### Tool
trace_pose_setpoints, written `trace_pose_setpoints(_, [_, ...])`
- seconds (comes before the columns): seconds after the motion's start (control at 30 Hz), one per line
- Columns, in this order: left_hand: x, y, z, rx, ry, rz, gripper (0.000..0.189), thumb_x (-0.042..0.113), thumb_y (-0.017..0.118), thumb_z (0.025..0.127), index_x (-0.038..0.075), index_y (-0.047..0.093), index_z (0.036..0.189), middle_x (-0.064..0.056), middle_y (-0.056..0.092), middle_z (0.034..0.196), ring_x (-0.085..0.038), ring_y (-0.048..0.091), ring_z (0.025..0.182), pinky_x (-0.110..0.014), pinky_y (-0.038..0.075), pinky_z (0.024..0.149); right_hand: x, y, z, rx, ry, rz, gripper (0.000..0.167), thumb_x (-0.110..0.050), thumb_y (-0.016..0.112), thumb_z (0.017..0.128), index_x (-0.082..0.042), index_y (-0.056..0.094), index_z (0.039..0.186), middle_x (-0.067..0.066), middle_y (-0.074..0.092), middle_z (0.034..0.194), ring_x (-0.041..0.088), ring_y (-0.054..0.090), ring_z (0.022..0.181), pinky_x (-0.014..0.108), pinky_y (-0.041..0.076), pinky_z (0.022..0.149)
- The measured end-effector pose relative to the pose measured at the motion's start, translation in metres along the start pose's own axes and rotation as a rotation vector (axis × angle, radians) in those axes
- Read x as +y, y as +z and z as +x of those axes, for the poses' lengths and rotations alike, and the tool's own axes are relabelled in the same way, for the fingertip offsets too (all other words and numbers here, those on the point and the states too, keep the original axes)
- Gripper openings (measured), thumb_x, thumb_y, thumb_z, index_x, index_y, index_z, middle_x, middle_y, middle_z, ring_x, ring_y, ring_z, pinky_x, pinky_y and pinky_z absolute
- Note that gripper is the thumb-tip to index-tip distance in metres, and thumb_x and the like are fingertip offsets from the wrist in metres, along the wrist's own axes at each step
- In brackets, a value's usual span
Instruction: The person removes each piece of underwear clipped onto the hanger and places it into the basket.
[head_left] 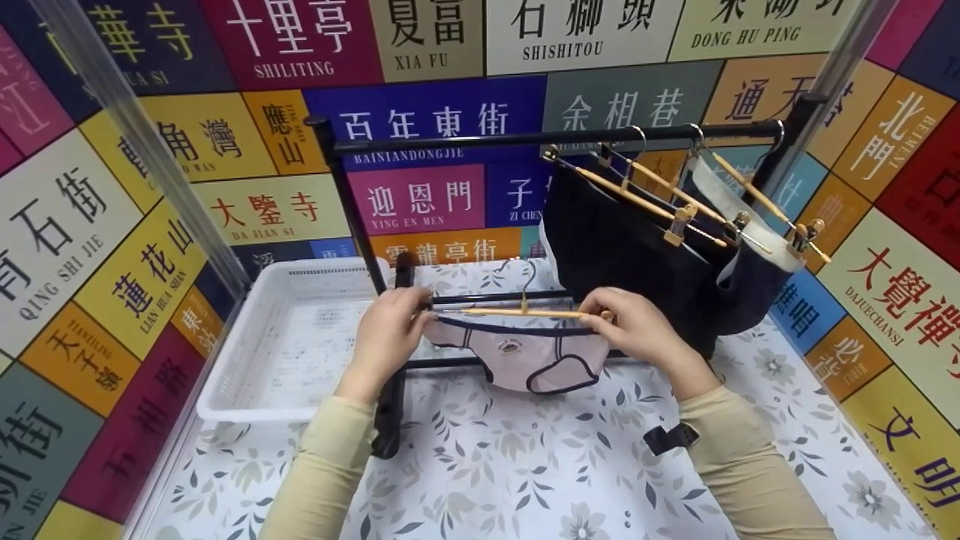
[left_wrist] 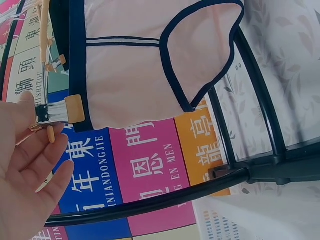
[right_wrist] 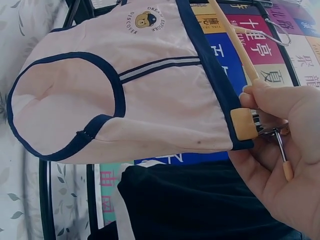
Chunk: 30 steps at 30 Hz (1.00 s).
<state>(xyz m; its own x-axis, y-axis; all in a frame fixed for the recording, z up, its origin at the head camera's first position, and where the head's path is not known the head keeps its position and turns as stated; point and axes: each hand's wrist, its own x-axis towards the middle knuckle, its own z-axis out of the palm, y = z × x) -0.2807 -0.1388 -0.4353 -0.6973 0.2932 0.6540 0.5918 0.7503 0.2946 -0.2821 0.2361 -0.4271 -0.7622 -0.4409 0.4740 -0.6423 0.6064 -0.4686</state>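
Observation:
Pale pink underpants (head_left: 536, 356) with dark navy trim and a small printed bear hang by the waistband from a wooden clip hanger (head_left: 495, 311). My left hand (head_left: 390, 330) pinches the hanger's left end between thumb and fingers, at the metal clip (left_wrist: 52, 111). At the other end, my right hand (head_left: 637, 322) grips the hanger, its thumb on the rod and its fingers behind the right clip (right_wrist: 243, 124). Both clips bite on the waistband corners. The hanger's metal hook (head_left: 531, 276) points up, apart from the rack's top bar.
A black garment rack (head_left: 480, 142) stands just beyond my hands. Several clip hangers with dark garments (head_left: 615, 240) hang at its right side. To the left sits a white plastic basket (head_left: 225, 382) on the floral cloth (head_left: 510, 465). Sign-covered walls (head_left: 420, 199) enclose the back and sides.

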Motion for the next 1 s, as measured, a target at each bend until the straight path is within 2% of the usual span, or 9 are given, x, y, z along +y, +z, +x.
trace_pose_setpoints(0.23, [-0.001,-0.002,-0.007,-0.026,0.001,0.002,0.021,0.014,0.075,0.087,0.005,0.064,0.103,-0.011,0.069,0.096,-0.032,0.062,0.089,-0.046,0.05,0.081,0.002,0.006,0.0,-0.023,-0.013,-0.001,0.007,-0.011,0.075,0.088,-0.013,0.068,0.089,-0.007,0.062,0.084,0.01,0.057,0.072,0.03,0.048,0.066])
trace_pose_setpoints(0.67, [0.001,-0.004,-0.019,-0.07,-0.044,0.01,0.02,0.023,0.074,0.089,0.008,0.065,0.099,-0.009,0.067,0.091,-0.031,0.062,0.086,-0.046,0.05,0.08,0.005,0.018,-0.003,0.004,0.014,-0.108,0.01,-0.017,0.077,0.087,-0.018,0.067,0.088,-0.009,0.06,0.083,0.009,0.057,0.071,0.032,0.048,0.064])
trace_pose_setpoints(1.0, [-0.001,0.004,-0.034,-0.069,-0.078,0.002,0.02,0.019,0.076,0.086,0.008,0.065,0.099,-0.009,0.067,0.092,-0.03,0.062,0.086,-0.046,0.051,0.078,0.009,0.034,-0.009,0.001,0.013,-0.096,0.009,-0.016,0.076,0.088,-0.016,0.067,0.088,-0.007,0.06,0.084,0.013,0.062,0.076,0.034,0.051,0.068])
